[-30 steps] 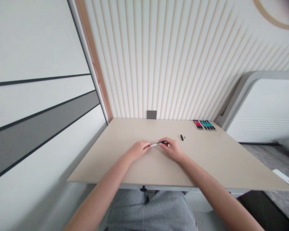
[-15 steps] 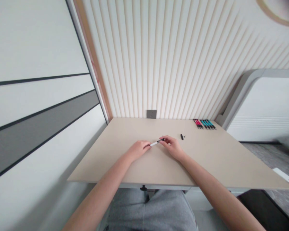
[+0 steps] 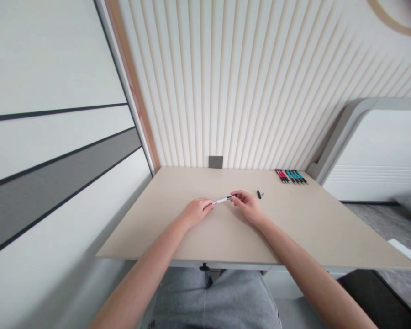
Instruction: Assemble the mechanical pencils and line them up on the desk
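A thin pen [image 3: 223, 199] with a white barrel and a dark far end is held just above the beige table [image 3: 178, 228], near its middle. My left hand [image 3: 197, 211] pinches the pen's near, white end with curled fingers. My right hand [image 3: 247, 204] pinches the dark far end. A small black pen part [image 3: 259, 194] lies on the table just right of my right hand, with a tiny piece beside it.
A row of several red and teal pens [image 3: 291, 177] lies at the table's back right, by the ribbed wall. A grey wall socket [image 3: 215, 162] sits at the back edge. A white cabinet [image 3: 380, 151] stands to the right. My grey-trousered lap is under the front edge.
Both hands and the pen have shifted slightly away from me toward the back of the table. The pen still spans the two hands.
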`<move>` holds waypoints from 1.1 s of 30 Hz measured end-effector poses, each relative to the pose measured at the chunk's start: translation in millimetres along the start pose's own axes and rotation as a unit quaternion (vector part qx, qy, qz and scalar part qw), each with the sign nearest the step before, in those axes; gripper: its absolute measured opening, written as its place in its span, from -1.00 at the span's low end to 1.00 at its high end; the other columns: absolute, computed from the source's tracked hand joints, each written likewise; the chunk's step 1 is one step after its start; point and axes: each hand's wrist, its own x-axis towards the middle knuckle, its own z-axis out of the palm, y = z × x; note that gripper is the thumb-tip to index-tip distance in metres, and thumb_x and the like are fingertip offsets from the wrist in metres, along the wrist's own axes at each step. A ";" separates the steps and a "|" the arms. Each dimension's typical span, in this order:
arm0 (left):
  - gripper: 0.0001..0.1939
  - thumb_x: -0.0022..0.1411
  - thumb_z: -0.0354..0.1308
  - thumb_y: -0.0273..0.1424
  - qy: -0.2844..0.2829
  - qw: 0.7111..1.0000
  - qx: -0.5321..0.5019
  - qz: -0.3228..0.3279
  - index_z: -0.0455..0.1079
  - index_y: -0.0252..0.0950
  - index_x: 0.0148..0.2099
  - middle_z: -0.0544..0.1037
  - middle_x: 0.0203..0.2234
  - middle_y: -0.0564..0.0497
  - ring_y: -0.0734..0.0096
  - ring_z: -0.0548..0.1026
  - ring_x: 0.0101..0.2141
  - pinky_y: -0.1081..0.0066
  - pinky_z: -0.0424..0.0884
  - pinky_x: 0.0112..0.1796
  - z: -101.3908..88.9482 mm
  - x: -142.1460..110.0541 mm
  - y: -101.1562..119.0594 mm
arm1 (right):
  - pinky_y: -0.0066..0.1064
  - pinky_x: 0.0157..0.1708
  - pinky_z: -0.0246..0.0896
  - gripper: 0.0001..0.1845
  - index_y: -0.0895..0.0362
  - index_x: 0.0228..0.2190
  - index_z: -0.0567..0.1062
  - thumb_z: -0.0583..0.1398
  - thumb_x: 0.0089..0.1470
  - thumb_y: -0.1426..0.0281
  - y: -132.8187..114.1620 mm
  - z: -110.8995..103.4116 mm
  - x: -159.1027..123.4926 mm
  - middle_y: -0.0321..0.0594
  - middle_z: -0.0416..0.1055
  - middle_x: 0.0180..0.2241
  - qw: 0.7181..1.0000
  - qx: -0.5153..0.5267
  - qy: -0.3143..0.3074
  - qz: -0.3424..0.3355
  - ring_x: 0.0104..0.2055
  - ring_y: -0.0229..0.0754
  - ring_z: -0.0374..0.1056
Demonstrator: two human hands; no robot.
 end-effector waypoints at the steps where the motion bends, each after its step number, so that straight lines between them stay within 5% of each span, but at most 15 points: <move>1: -0.77 0.37 -0.02 -0.33 0.002 1.000 -0.001 0.001 0.47 -0.23 -0.14 0.58 -0.31 0.01 0.37 0.50 -0.28 0.44 0.34 -0.22 -0.5 -0.2 0.5 | -0.41 -0.48 0.14 -0.61 0.15 -0.21 0.51 0.23 0.04 0.12 0.1 -0.3 0.4 -0.29 0.40 -0.53 1.000 0.011 0.001 0.001 -0.49 -0.26 0.25; 9: -0.75 0.38 -0.03 -0.31 0.023 1.000 0.006 0.013 0.46 -0.24 -0.18 0.56 -0.37 0.02 0.40 0.48 -0.34 0.46 0.33 -0.28 -3.1 -0.9 4.8 | -0.40 -0.44 0.16 -0.64 0.15 -0.21 0.50 0.24 0.04 0.16 3.5 0.6 -1.2 -0.28 0.42 -0.51 0.999 0.036 -0.031 0.014 -0.47 -0.25 0.28; 33: -0.78 0.36 0.01 -0.37 0.097 0.994 -0.001 0.043 0.47 -0.29 -0.12 0.58 -0.30 -0.07 0.36 0.51 -0.30 0.40 0.39 -0.25 -3.2 -0.2 0.9 | -0.38 -0.29 0.25 -0.79 0.06 -0.19 0.49 0.17 0.12 0.30 -2.8 3.5 -8.0 -0.28 0.49 -0.31 0.982 -0.155 -0.092 -0.059 -0.35 -0.25 0.33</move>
